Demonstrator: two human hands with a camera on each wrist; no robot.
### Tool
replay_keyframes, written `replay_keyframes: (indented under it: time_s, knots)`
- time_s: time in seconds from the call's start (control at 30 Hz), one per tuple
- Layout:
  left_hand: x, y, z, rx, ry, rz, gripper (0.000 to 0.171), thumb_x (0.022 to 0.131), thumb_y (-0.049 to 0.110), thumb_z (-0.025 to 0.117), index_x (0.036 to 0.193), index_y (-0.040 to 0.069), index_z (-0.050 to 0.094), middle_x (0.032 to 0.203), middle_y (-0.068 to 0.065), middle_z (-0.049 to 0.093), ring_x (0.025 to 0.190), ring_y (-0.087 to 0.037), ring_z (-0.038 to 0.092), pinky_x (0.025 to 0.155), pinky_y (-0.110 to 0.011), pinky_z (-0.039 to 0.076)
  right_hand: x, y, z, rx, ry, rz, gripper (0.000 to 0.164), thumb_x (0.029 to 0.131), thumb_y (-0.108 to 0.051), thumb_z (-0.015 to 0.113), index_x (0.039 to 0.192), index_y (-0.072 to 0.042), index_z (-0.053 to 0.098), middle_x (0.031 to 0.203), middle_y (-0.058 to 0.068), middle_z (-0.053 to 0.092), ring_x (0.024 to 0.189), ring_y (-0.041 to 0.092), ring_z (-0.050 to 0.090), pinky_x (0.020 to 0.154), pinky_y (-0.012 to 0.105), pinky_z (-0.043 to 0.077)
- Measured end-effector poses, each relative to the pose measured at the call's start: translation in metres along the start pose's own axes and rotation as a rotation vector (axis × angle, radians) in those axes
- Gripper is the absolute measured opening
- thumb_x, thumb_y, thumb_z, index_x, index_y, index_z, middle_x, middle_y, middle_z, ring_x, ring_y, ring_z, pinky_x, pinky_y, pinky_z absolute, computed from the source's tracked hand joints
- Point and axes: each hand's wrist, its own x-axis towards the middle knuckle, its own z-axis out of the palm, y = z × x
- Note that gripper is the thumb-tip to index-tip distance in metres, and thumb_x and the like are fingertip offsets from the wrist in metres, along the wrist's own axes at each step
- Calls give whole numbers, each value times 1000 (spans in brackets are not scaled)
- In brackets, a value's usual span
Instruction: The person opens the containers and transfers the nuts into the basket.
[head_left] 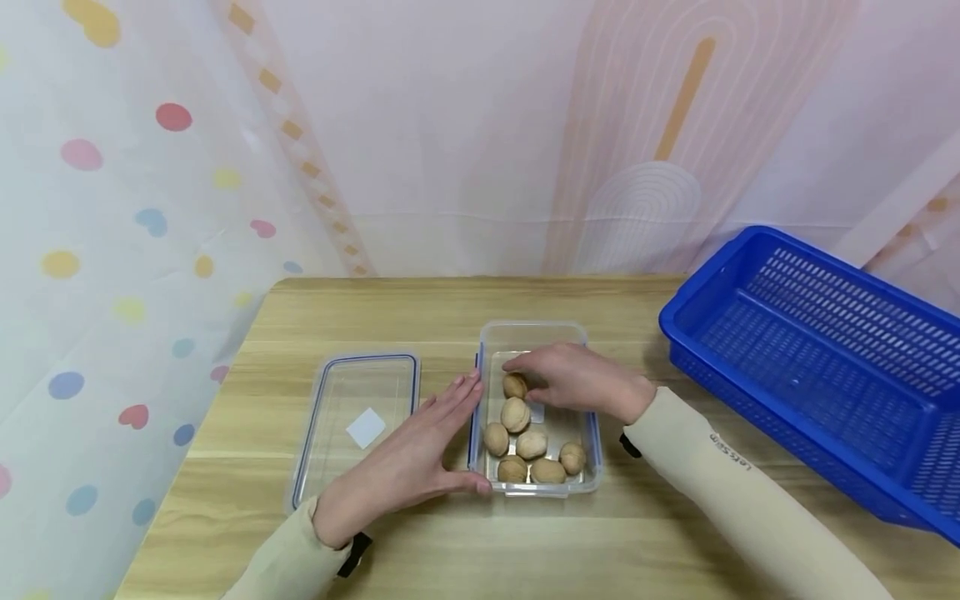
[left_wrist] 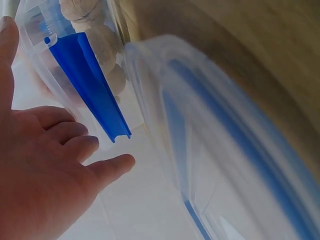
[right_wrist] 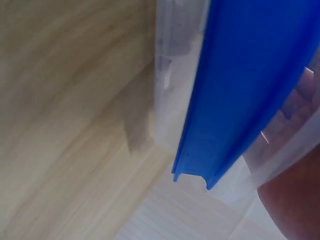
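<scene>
A clear plastic food container (head_left: 534,335) with blue side latches stands on the table, holding several walnuts (head_left: 532,445). My right hand (head_left: 581,379) reaches in over its right side and pinches a walnut (head_left: 514,385) near the far left of the container. My left hand (head_left: 412,454) rests against the left wall, its fingers extended and thumb at the front corner. In the left wrist view a blue latch (left_wrist: 90,85) hangs down beside those fingers. Another blue latch (right_wrist: 240,85) hides part of the right hand (right_wrist: 295,195) in the right wrist view.
The container's lid (head_left: 330,417), clear with a blue seal and a white square label (head_left: 366,427), lies left of the container. A blue perforated basket (head_left: 780,400) stands at the right. A patterned cloth (head_left: 450,133) hangs behind the wooden table (head_left: 420,312).
</scene>
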Motion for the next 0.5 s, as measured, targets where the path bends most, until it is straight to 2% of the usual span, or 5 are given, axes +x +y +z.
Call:
replay_keyframes:
  time_s: [0.33,0.5]
  knots:
    - [-2,1,-1,-13,3,-5,117,79,58,82,163,0,23,172,-11,12,156,-35,19,120,-61,26,2,-1,7,-47,67,-45,39,94,-12,77,132,-6,69,127,9,72,115,26,69,101,43,55]
    - [-2,2,0,-22,-2,-10,118,79,57,83,163,1,23,172,-9,10,156,-32,18,122,-59,24,-1,-1,6,-22,88,-32,38,94,-13,78,131,-4,70,127,10,72,117,25,69,102,42,54]
